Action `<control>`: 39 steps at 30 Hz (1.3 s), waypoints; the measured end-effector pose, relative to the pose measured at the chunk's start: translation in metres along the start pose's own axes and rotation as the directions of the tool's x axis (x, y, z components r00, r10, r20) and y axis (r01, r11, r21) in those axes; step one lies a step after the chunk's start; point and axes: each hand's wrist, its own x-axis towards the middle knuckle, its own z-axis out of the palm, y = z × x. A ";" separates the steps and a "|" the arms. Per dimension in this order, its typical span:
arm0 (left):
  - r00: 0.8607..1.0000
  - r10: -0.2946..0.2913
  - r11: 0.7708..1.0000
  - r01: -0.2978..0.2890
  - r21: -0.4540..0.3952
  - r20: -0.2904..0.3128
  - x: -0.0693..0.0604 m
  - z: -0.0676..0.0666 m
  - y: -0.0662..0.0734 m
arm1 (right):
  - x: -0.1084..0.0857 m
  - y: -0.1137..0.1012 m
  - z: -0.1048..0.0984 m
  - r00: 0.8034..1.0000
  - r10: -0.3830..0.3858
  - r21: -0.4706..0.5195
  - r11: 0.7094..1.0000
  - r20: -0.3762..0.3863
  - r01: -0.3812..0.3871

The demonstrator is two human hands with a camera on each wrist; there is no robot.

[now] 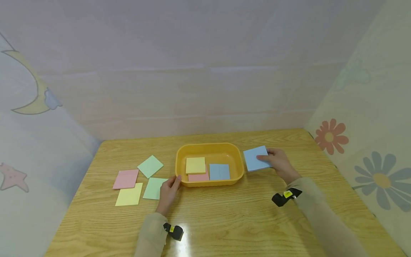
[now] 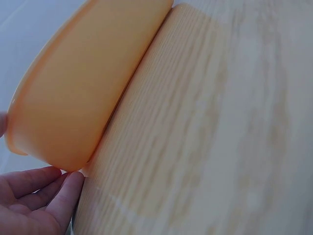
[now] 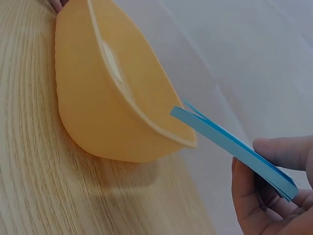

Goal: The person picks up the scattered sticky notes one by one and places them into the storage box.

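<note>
A yellow-orange plastic tray [image 1: 236,159] stands on the table, holding a yellow sticky note pad [image 1: 195,165], a pink pad [image 1: 198,177] partly beneath it, and blue sticky notes [image 1: 219,171]. My left hand [image 1: 169,192] grips the tray's front left corner, its thumb at the rim; fingertips [image 2: 73,183] touch the base of the wall in the left wrist view. Just beyond the tray's right end, my right hand [image 1: 278,162] pinches a blue sticky note pad [image 1: 255,159], thumb on top and fingers below. Edge-on in the right wrist view, that pad [image 3: 230,147] shows slightly parted sheets.
Left of the tray lie a pink pad [image 1: 126,179], a yellow pad [image 1: 129,195] touching it, and two green pads, one farther back [image 1: 150,166] and one nearer [image 1: 155,188] beside my left hand. A pale cloth wall [image 1: 205,89] rises behind the wooden table [image 1: 224,217].
</note>
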 end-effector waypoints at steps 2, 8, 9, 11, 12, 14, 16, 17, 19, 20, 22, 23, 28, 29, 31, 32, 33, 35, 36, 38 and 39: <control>1.000 -0.006 1.000 0.006 0.002 -0.002 0.000 0.000 0.000 | 0.001 0.000 0.002 1.000 -0.002 0.001 1.000 -0.003 0.002; 1.000 -0.014 1.000 0.014 0.014 -0.009 0.001 0.000 0.000 | 0.004 0.000 0.009 1.000 0.004 -0.002 1.000 -0.013 -0.004; 1.000 -0.012 1.000 0.013 0.016 -0.010 0.001 0.000 0.000 | 0.005 0.000 0.010 1.000 0.005 -0.003 1.000 -0.011 -0.005; 1.000 -0.010 1.000 0.010 0.019 -0.010 0.001 0.000 0.000 | 0.006 0.000 0.011 1.000 0.006 -0.006 1.000 -0.009 -0.007; 1.000 -0.008 1.000 0.008 0.020 -0.010 0.001 0.000 0.000 | 0.006 -0.001 0.012 1.000 0.008 -0.007 1.000 -0.009 -0.008; 1.000 -0.008 1.000 0.008 0.019 -0.009 0.000 0.000 0.000 | 0.007 -0.001 0.014 1.000 0.009 -0.003 1.000 -0.007 -0.009; 1.000 -0.010 1.000 0.010 0.017 -0.009 0.000 0.000 0.000 | 0.007 -0.001 0.015 1.000 0.012 0.002 1.000 -0.005 -0.012; 1.000 -0.010 1.000 0.010 0.018 -0.008 0.000 0.000 0.001 | 0.007 -0.001 0.016 1.000 0.013 0.003 1.000 -0.001 -0.013; 1.000 -0.010 1.000 0.011 0.017 -0.005 0.000 0.000 0.001 | 0.007 -0.002 0.018 1.000 0.013 0.011 1.000 0.004 -0.014; 1.000 -0.010 1.000 0.010 0.018 -0.005 0.000 0.000 0.001 | 0.007 -0.002 0.019 1.000 0.013 0.006 1.000 0.004 -0.013; 1.000 -0.009 1.000 0.009 0.019 -0.001 -0.001 0.000 0.001 | 0.008 -0.002 0.021 1.000 0.010 0.007 1.000 0.008 -0.010; 1.000 -0.008 1.000 0.008 0.020 0.001 -0.001 0.000 0.001 | 0.009 -0.002 0.022 1.000 0.008 0.008 1.000 0.012 -0.009; 1.000 -0.021 1.000 0.021 0.007 0.015 -0.001 -0.001 0.003 | 0.010 -0.003 0.027 1.000 0.012 0.026 1.000 0.023 -0.013; 1.000 -0.021 1.000 0.021 -0.001 0.018 -0.002 -0.001 0.005 | 0.010 -0.003 0.028 1.000 0.009 0.020 1.000 0.023 -0.010; 0.999 -0.021 1.000 0.021 -0.008 0.025 -0.004 -0.002 0.011 | 0.011 -0.003 0.030 1.000 0.003 0.006 1.000 0.024 -0.003; 0.999 -0.022 1.000 0.023 -0.010 0.027 -0.005 -0.002 0.015 | 0.011 -0.004 0.031 1.000 0.002 -0.003 1.000 0.021 -0.001; 0.999 -0.020 1.000 0.020 -0.011 0.028 -0.007 -0.002 0.019 | 0.011 -0.004 0.032 1.000 -0.002 -0.011 1.000 0.021 0.002; 1.000 -0.015 1.000 0.015 -0.005 0.026 -0.011 -0.002 0.028 | 0.012 -0.004 0.033 1.000 -0.004 -0.007 1.000 0.028 0.004; 1.000 -0.013 1.000 0.013 0.004 0.025 -0.013 -0.001 0.032 | 0.012 -0.004 0.034 0.999 -0.003 0.002 1.000 0.032 0.003; 1.000 -0.009 1.000 0.009 0.003 0.023 -0.015 -0.001 0.036 | 0.013 -0.004 0.035 0.999 0.001 0.020 1.000 0.038 -0.002; 1.000 -0.008 1.000 0.008 -0.001 0.023 -0.015 -0.001 0.036 | 0.013 -0.005 0.036 0.999 0.004 0.027 1.000 0.044 -0.005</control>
